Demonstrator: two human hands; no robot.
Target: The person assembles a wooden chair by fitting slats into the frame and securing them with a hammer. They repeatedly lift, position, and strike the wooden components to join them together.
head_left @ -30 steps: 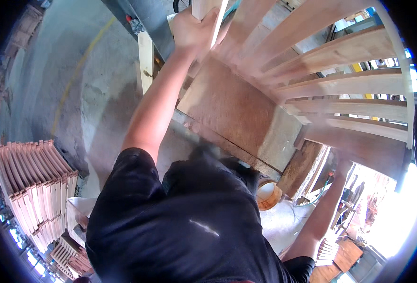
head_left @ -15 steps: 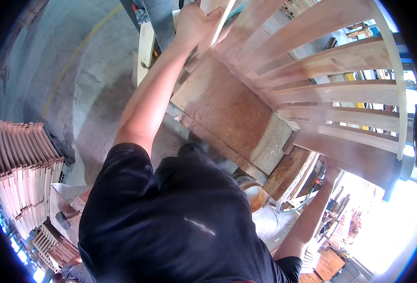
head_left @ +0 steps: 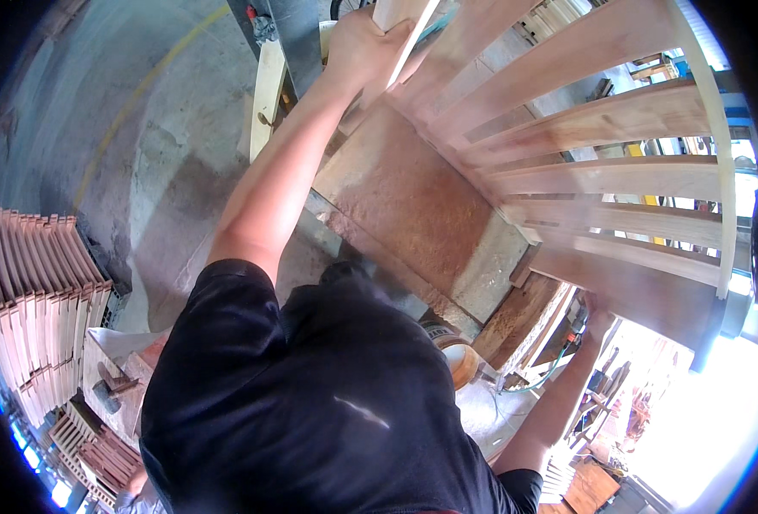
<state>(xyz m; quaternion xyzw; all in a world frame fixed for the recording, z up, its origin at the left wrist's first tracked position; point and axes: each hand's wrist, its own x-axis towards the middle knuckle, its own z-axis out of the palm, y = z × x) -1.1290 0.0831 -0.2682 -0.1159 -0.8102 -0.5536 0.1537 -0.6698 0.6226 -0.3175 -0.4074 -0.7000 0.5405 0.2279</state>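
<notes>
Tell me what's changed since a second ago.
The scene slid left in view, slatted frame included, likely from head movement. A co-worker's arm appeared at lower left. Left hand still grips a wooden board; right hand stays at the wide end board.

Over the remote feed I make out dark lettering (head_left: 436, 331) on the bucket (head_left: 458, 355) right of centre, too blurred for me to read.

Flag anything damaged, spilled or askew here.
One thing: a pale streak on the black shirt, odd against otherwise plain black; can't tell if smear, tear or glare. The wooden frame in the left hand shows no obvious damage.
</notes>
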